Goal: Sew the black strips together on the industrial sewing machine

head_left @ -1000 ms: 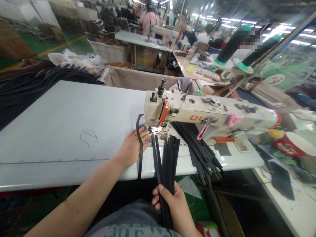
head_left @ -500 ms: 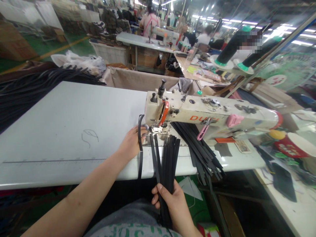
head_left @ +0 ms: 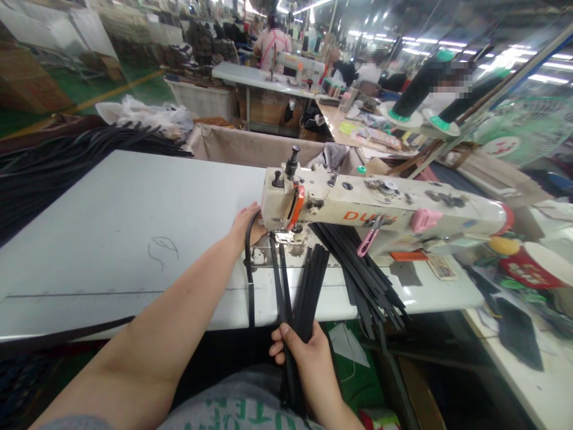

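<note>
The left hand (head_left: 242, 222) has slid farther back, its grip unclear; the right hand (head_left: 311, 353) clamps black strips (head_left: 311, 286).

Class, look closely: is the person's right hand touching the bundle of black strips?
Touching. The head view shows the right hand closed around the black strips, its thumb lying across them.

My sewing machine (head_left: 380, 202) is cream with orange lettering (head_left: 356, 215). In front of it, the strips (head_left: 310, 292) I hold are plain black, and my shirt (head_left: 215, 406) is grey with green letters. Left of it, my tabletop (head_left: 102, 239) is whitish; behind it, thread cones (head_left: 412, 88) are black.
</note>
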{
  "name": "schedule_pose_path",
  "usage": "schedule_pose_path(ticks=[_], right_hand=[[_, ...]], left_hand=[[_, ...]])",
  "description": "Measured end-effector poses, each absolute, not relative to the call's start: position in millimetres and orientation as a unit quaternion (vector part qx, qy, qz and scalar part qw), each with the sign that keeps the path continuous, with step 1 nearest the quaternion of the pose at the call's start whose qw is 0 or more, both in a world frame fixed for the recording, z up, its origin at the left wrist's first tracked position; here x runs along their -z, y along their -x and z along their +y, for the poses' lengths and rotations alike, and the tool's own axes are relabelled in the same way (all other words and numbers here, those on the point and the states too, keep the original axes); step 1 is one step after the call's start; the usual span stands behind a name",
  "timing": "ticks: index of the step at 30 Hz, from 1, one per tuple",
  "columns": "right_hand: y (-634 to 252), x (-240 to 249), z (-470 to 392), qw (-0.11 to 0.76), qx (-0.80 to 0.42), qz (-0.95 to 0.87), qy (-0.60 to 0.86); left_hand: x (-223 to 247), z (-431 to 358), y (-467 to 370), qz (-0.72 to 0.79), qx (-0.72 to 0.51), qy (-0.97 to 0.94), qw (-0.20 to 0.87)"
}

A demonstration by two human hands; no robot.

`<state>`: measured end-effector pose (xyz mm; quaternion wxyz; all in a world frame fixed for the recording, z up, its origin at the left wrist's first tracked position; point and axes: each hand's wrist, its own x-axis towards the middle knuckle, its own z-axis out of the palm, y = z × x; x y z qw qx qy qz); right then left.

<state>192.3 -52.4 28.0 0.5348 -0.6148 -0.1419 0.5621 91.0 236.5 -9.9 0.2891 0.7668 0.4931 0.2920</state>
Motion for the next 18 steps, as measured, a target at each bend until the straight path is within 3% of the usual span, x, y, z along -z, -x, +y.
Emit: schedule_pose_path(ticks=[5, 18], right_hand=[[-192, -31, -49, 0.533, -0.556, -0.139, 0.623], [-190, -30, -46, 0.532, -0.542, -0.142, 0.635]], left_hand=[[5, 230, -90, 0.492, -0.279, -0.793, 0.227], [-11, 222, -91, 0.487, -0.298, -0.79, 0.223]])
